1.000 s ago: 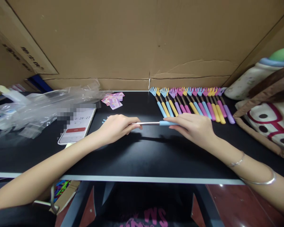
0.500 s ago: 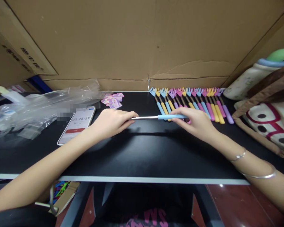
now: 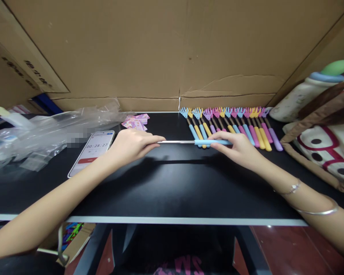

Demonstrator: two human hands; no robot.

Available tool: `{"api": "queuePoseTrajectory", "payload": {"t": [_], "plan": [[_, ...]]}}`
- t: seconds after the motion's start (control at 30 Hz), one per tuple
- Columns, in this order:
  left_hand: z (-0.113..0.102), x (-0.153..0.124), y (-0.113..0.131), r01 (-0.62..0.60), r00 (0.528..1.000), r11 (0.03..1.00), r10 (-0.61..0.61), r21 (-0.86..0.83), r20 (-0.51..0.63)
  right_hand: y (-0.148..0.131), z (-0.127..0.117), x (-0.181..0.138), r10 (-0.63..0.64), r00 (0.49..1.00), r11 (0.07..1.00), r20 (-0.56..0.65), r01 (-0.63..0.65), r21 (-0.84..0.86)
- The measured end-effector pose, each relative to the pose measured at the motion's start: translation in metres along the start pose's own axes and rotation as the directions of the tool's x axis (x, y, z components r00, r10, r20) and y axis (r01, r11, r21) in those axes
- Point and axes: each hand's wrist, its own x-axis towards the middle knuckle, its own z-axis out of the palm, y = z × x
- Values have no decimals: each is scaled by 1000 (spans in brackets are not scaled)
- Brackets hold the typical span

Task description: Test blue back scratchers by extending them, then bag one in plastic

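Between my two hands, level above the black table, is a back scratcher (image 3: 202,142) with a light blue handle and a thin metal rod. My left hand (image 3: 132,148) pinches the rod's left end, and its fingers hide whatever is at that end. The blue handle is gripped by my right hand (image 3: 237,147), thumb below and fingers on top. Behind the right hand, a row of similar back scratchers (image 3: 259,136) lies side by side, with small claw heads pointing to the back and blue, yellow, pink and purple handles.
Clear plastic bags (image 3: 60,131) and a phone (image 3: 88,156) with a running timer lie left. Small pink-purple cards (image 3: 136,122) rest at the back. A bottle (image 3: 298,95) and a cloth bag (image 3: 332,152) stand right. Cardboard (image 3: 126,49) walls the back. Below the table is an open box (image 3: 81,238).
My right hand and the blue handle have shifted slightly right. The left fingertips have moved a little right too, still pinching the rod.
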Motion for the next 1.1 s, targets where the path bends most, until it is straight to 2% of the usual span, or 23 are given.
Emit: {"api": "queuePoseTrajectory", "payload": {"t": [0.13, 0.23, 0.37, 0.43, 0.6, 0.73, 0.83, 0.97, 1.1], "plan": [[-1, -1, -3, -74, 996, 997, 75, 30, -54, -6, -4, -2, 24, 998, 999, 61, -22, -24], [-1, -1, -4, -120, 982, 988, 132, 98, -133, -10, -5, -2, 56, 993, 998, 101, -59, 34], [-1, -1, -3, -195, 940, 965, 235, 175, -248, -9, -3, -2, 110, 952, 964, 286, -172, 202], [-1, -1, -1, -232, 925, 950, 281, 208, -255, -9, -2, -2, 123, 935, 958, 332, -199, 205], [0, -2, 0, -260, 937, 949, 293, 180, -189, -9, 3, -1, 84, 973, 992, 216, -101, 70], [1, -4, 0, -204, 967, 975, 214, 87, -136, -7, 4, -2, 55, 987, 997, 148, -47, -59], [2, -4, 1, -125, 990, 991, 122, -42, -74, -5, 4, -3, 22, 997, 988, 79, -10, -152], [0, -3, 3, 2, 998, 974, 13, -226, 63, -4, 6, -5, -104, 994, 960, -16, 96, -264], [-5, -1, 3, 110, 981, 931, -44, -347, 191, -6, 9, -7, -273, 955, 877, -116, 197, -438]]}}
